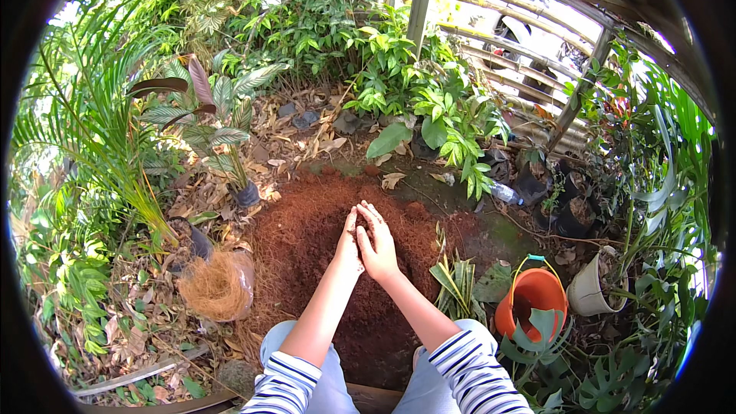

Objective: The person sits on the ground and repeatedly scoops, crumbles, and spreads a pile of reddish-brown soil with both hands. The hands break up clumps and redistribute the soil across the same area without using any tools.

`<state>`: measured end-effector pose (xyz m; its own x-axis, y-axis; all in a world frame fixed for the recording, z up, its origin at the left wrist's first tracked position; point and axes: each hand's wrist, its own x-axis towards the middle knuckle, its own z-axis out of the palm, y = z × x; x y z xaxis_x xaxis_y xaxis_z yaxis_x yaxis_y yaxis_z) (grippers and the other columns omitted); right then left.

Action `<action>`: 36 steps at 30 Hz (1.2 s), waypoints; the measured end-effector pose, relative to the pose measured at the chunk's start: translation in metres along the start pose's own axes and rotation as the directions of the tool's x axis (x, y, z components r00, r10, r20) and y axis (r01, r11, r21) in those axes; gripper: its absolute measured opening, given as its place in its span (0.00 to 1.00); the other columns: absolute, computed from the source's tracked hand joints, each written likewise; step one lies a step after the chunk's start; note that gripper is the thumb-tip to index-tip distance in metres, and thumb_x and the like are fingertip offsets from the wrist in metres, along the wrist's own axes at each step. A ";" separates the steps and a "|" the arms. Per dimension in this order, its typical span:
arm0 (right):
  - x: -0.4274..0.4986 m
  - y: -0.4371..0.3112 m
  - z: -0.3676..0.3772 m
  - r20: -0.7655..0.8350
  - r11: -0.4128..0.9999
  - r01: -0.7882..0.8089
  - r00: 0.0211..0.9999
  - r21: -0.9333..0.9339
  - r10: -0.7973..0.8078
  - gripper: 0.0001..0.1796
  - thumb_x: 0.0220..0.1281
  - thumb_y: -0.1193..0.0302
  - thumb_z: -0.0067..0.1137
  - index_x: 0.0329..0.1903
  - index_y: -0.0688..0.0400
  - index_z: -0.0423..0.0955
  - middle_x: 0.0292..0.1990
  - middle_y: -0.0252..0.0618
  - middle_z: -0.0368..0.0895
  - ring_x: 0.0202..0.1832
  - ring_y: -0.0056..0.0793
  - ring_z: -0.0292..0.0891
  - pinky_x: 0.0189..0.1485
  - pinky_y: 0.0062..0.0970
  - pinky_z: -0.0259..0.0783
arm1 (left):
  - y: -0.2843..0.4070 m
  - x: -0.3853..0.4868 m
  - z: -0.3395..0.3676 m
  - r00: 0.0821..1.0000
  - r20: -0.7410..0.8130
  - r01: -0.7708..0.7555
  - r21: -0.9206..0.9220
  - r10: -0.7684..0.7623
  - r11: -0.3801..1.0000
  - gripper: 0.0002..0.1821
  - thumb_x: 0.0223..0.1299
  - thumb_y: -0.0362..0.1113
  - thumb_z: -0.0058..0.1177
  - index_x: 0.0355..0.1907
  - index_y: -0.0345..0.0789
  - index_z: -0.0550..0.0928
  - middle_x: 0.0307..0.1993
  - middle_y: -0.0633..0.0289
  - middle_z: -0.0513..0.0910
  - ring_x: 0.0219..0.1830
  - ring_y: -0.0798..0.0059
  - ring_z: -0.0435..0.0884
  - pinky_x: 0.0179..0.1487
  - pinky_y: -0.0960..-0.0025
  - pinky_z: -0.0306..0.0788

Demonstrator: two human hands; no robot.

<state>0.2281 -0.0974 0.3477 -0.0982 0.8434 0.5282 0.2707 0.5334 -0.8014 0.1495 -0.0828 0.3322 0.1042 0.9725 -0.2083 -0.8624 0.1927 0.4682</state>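
Over a spread of reddish-brown coir-like soil (299, 230), my left hand (347, 247) and my right hand (378, 250) are brought together, palms facing each other. My fingers point away from me, and dark crumbs of soil cling to them. What lies between the palms is hidden. To the left, loose tan coconut fibre (210, 287) spills from a clear plastic bag (246, 282). A cut bunch of long yellow-edged leaves (454, 284) lies at the right edge of the soil.
An orange bucket (506, 313) with a yellow handle stands at right beside a whitish pot (589, 290). A plastic bottle (505, 193) lies near black plant bags (575, 215). A striped-leaf plant (246, 194) stands at left; a bamboo fence (506, 46) runs behind.
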 end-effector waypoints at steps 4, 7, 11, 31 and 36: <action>-0.001 -0.001 0.000 -0.030 0.997 0.023 0.999 -0.076 -0.025 0.22 0.64 0.74 0.44 0.61 0.60 0.64 0.63 0.50 0.60 0.67 0.41 0.55 0.68 0.34 0.51 | -0.002 0.000 -0.004 0.982 -0.190 0.060 0.217 -0.018 0.974 0.21 0.63 0.47 0.48 0.52 0.37 0.75 0.49 0.58 0.78 0.46 0.71 0.78 0.46 0.67 0.74; -0.002 -0.001 0.001 -0.167 0.996 -0.009 0.986 -0.085 -0.005 0.18 0.62 0.76 0.48 0.55 0.59 0.70 0.56 0.48 0.71 0.58 0.39 0.68 0.60 0.31 0.63 | -0.006 -0.001 -0.001 0.958 -0.287 0.074 0.199 -0.014 0.977 0.16 0.61 0.41 0.53 0.45 0.31 0.78 0.43 0.56 0.80 0.40 0.71 0.79 0.40 0.68 0.74; 0.000 -0.001 -0.001 -0.278 0.987 0.039 0.957 -0.155 -0.081 0.07 0.56 0.74 0.59 0.37 0.61 0.77 0.38 0.42 0.79 0.39 0.36 0.78 0.44 0.28 0.73 | -0.015 -0.004 0.002 0.925 -0.374 0.051 0.286 0.062 0.957 0.14 0.59 0.38 0.55 0.39 0.29 0.78 0.35 0.56 0.79 0.33 0.72 0.78 0.33 0.68 0.72; 0.005 0.005 -0.001 0.167 0.958 0.022 0.986 -0.285 0.027 0.27 0.65 0.60 0.43 0.66 0.47 0.58 0.71 0.42 0.43 0.72 0.46 0.34 0.69 0.53 0.35 | -0.001 0.003 0.000 1.000 -0.006 -0.005 -0.075 0.005 0.997 0.19 0.66 0.46 0.33 0.47 0.37 0.73 0.47 0.56 0.77 0.49 0.65 0.76 0.53 0.61 0.71; 0.011 0.010 -0.007 0.035 0.903 -0.145 0.984 -0.404 0.174 0.30 0.66 0.55 0.42 0.68 0.46 0.52 0.71 0.44 0.36 0.73 0.48 0.28 0.67 0.57 0.33 | -0.004 0.004 0.005 0.988 -0.135 0.085 0.114 -0.070 0.990 0.15 0.68 0.43 0.35 0.46 0.37 0.73 0.44 0.58 0.77 0.46 0.69 0.76 0.50 0.63 0.72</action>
<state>0.2363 -0.0829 0.3471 -0.0832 0.9251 0.3705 0.6459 0.3332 -0.6869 0.1560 -0.0787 0.3333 0.0962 0.9301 -0.3546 -0.7881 0.2888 0.5436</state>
